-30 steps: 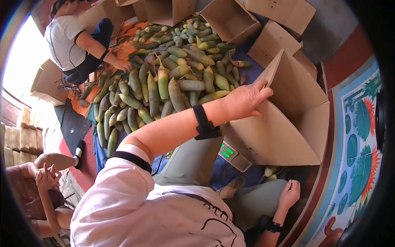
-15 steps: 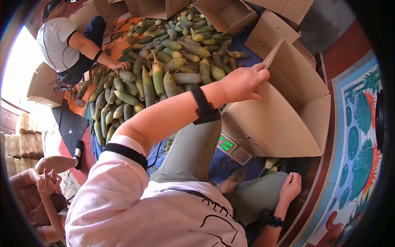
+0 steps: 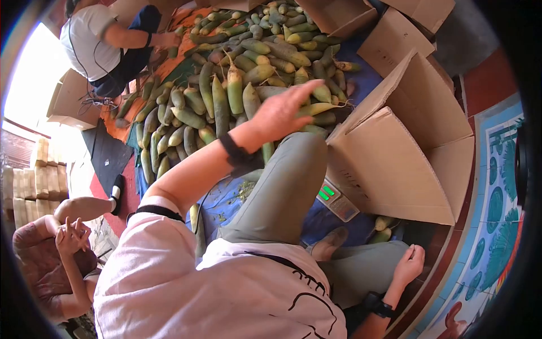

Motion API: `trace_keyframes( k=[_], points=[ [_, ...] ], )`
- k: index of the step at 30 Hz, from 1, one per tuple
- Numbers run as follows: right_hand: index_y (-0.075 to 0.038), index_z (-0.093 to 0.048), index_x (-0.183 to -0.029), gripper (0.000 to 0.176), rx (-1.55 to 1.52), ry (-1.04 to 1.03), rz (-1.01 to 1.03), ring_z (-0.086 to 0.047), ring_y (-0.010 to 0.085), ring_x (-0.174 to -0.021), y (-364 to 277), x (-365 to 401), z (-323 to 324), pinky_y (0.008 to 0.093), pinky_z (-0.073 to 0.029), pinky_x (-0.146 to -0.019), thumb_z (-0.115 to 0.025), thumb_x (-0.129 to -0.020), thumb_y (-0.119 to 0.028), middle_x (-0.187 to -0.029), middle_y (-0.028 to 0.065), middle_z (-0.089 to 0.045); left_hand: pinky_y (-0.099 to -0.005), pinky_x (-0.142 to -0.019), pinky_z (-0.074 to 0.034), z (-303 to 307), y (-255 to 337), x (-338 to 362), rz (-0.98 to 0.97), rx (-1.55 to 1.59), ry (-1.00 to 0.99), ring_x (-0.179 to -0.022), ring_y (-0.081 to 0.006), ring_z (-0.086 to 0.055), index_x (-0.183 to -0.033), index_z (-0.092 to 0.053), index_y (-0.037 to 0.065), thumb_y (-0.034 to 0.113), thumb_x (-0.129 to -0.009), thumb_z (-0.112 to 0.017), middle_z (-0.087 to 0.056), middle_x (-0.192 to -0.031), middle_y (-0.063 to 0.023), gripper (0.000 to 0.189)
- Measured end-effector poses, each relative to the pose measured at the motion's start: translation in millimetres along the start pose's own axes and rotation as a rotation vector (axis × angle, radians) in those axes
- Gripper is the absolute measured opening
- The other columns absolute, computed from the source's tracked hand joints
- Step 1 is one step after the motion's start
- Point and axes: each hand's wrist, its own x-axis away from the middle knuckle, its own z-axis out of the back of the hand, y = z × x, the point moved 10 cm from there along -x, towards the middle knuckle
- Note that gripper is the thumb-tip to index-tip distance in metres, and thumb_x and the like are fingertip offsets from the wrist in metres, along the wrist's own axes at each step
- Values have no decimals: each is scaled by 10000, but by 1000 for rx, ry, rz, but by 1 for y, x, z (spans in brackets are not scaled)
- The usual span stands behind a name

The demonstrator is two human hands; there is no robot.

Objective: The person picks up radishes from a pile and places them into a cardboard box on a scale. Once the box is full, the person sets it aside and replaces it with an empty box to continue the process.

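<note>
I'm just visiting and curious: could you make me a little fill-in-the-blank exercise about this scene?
1. The left hand is stretched out toward vegetables that are mostly ____ in colour.
2. The large open box is made of ____.
3. The right hand is near the person's own ____ knee.
4. The sheet under the vegetables nearest the person is coloured ____.

Missing words: green; cardboard; right; blue.

No words or numbers could be read for certain. Digits on the green-lit scale (image 3: 344, 209) were too small to make out, dark print on the nearest carton (image 3: 403, 169) was blurred, and black strokes on the pink shirt (image 3: 226, 294) formed no legible word.
</note>
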Motion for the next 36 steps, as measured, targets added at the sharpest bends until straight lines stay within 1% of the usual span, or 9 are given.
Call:
trace_keyframes(
  k=[8, 13, 15, 19, 23, 27, 29, 34, 36],
  points=[
    [21, -547, -850, 126, 23, 10, 32, -545, 352, -758, 2, 0, 0, 405, -443, -672, -527, -876, -100, -813, 168, -551, -429, -800, -477, -13, -232, 214, 774, -341, -384, -953, -352, -576, -1002, -601, 62, 269, -730, -645, -613, -983, -167, 345],
    [21, -558, -868, 146, 63, -62, 7, -559, 338, -787, 11, -2, -9, 391, -450, -708, -528, -881, -121, -842, 160, -571, -412, -829, -479, -39, -275, 340, 883, -384, -621, -928, -343, -597, -1014, -623, 51, 281, -746, -624, -630, -922, -168, 353],
    [18, -553, -861, 149, 91, -56, 44, -556, 336, -784, 8, -3, -10, 393, -447, -705, -525, -884, -126, -833, 158, -566, -398, -892, -458, -48, -287, 390, 1191, -359, -774, -1015, -339, -566, -1080, -605, 63, 266, -774, -592, -612, -1009, -168, 367],
    [24, -540, -838, 150, 123, -65, 87, -539, 349, -765, -2, -8, -13, 409, -434, -672, -512, -886, -115, -800, 167, -544, -447, -992, -381, -60, -273, 395, 1181, -449, -836, -1281, -341, -349, -1252, -497, 138, 231, -814, -544, -402, -1360, -142, 450],
    [23, -534, -825, 147, 123, -87, 74, -534, 360, -761, -11, -13, -16, 417, -431, -669, -511, -881, -111, -793, 175, -535, -548, -996, -334, -73, -281, 392, 1001, -614, -763, -1333, -344, -264, -1303, -458, 259, 155, -836, -499, -313, -1427, -140, 481],
    [20, -525, -804, 147, 146, -120, 53, -530, 366, -746, -10, -17, -20, 425, -428, -656, -515, -873, -110, -780, 183, -524, -487, -954, -365, -84, -291, 384, 1030, -595, -697, -1218, -292, -393, -1282, -478, 228, 166, -844, -497, -450, -1271, -109, 442],
    [18, -521, -794, 147, 137, -130, 68, -529, 362, -735, -20, -20, -22, 426, -428, -645, -524, -866, -110, -769, 180, -519, -446, -912, -371, -80, -293, 382, 1042, -800, -861, -1101, -247, -462, -1202, -521, 198, 184, -839, -508, -511, -1122, -78, 363],
    [12, -523, -792, 137, 159, -127, 78, -532, 358, -736, -21, -22, -25, 426, -428, -644, -527, -862, -106, -769, 176, -522, -403, -854, -406, -101, -291, 391, 886, -918, -779, -1025, -224, -517, -1073, -548, 172, 202, -843, -516, -549, -1050, -67, 234],
    [10, -523, -792, 134, 165, -135, 73, -531, 357, -734, -19, -21, -25, 427, -427, -642, -529, -861, -104, -768, 175, -521, -371, -792, -449, -106, -298, 414, 1104, -762, -745, -984, -218, -551, -1046, -543, 163, 204, -857, -513, -556, -1050, -56, 196]
  ],
)
